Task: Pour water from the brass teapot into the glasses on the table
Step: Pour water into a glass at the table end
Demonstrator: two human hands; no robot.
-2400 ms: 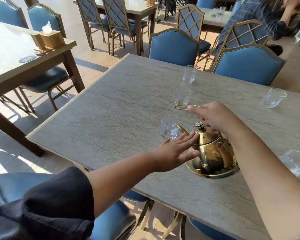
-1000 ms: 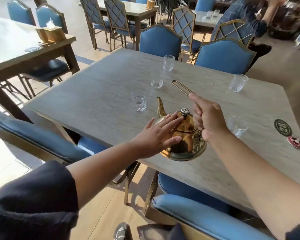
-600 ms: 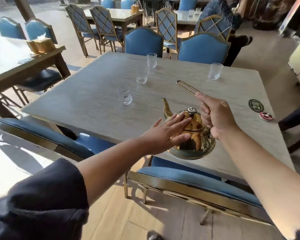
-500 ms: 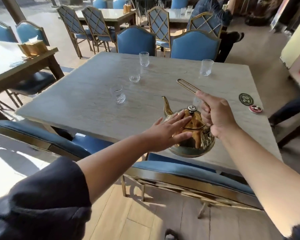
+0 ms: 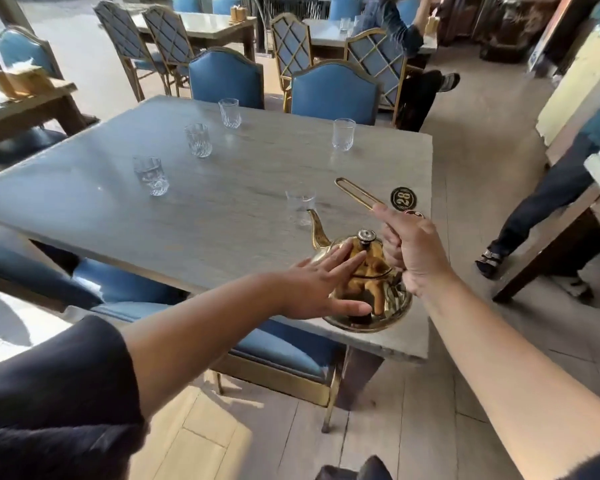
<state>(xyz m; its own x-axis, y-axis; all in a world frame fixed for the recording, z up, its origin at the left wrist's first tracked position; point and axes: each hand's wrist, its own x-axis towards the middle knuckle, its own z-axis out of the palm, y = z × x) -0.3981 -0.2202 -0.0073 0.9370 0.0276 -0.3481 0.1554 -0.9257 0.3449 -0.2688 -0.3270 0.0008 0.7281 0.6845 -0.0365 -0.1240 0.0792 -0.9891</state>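
The shiny brass teapot (image 5: 368,296) hangs over the near right part of the grey table (image 5: 222,209), spout pointing away and left. My right hand (image 5: 411,249) is shut on its long looped handle. My left hand (image 5: 321,289) lies flat, fingers spread, against the pot's left side by the lid. Right beyond the spout tip stands a clear glass (image 5: 300,207). More clear glasses stand at the left (image 5: 150,175), centre-left (image 5: 198,140), far middle (image 5: 229,113) and far right (image 5: 343,134).
A round black "28" disc (image 5: 403,197) lies near the table's right edge. Blue chairs stand behind the table (image 5: 333,93) and under its near edge (image 5: 278,348). A person's legs (image 5: 534,206) are on the floor to the right. Other tables stand left and behind.
My view has swung left to right along the table, so the teapot has shifted towards its right end. Its spout is now by another glass. Both hands have kept their hold.
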